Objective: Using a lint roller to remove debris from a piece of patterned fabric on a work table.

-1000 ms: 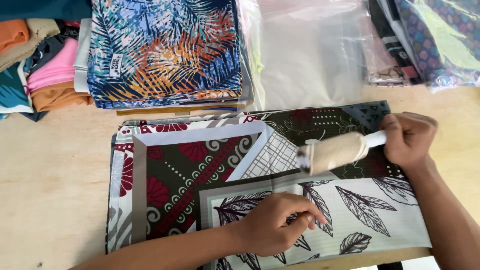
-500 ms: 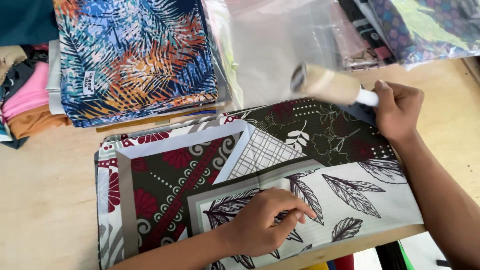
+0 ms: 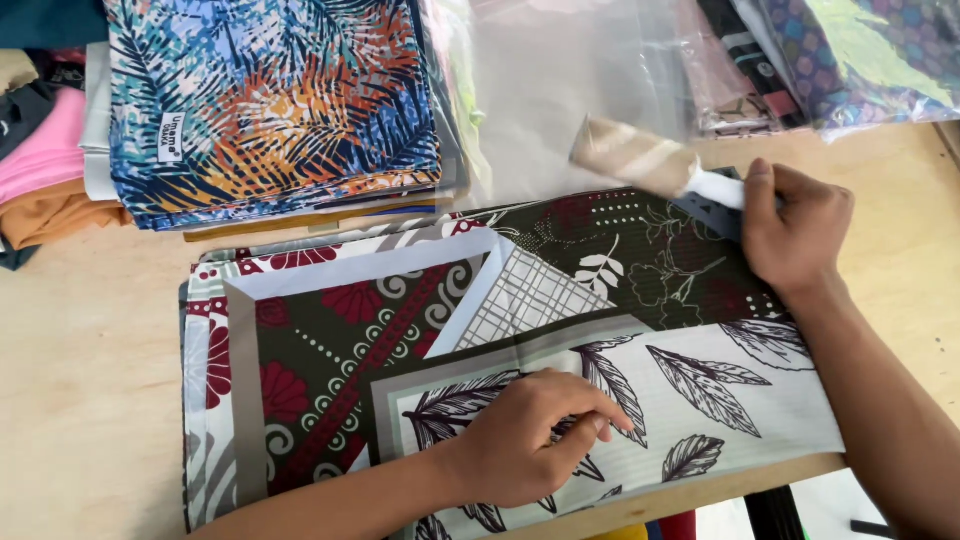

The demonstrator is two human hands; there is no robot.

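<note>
A folded patterned cloth (image 3: 400,320) in dark red, olive and white with leaf prints lies flat on the wooden table (image 3: 90,350). My left hand (image 3: 535,440) presses down on its near white part, fingers curled. My right hand (image 3: 795,235) grips the white handle of a lint roller (image 3: 640,160), whose beige roll is lifted above the cloth's far right corner.
A stack of folded cloths topped by a blue and orange leaf print (image 3: 270,100) stands at the back left, beside pink and orange fabrics (image 3: 45,170). Clear plastic bags (image 3: 570,80) and bagged fabrics (image 3: 820,60) lie at the back right. The table's front edge (image 3: 700,495) runs just under the cloth.
My right hand has raised the lint roller off the cloth's middle and carried it back toward the far right corner. My left hand stays pressed on the cloth.
</note>
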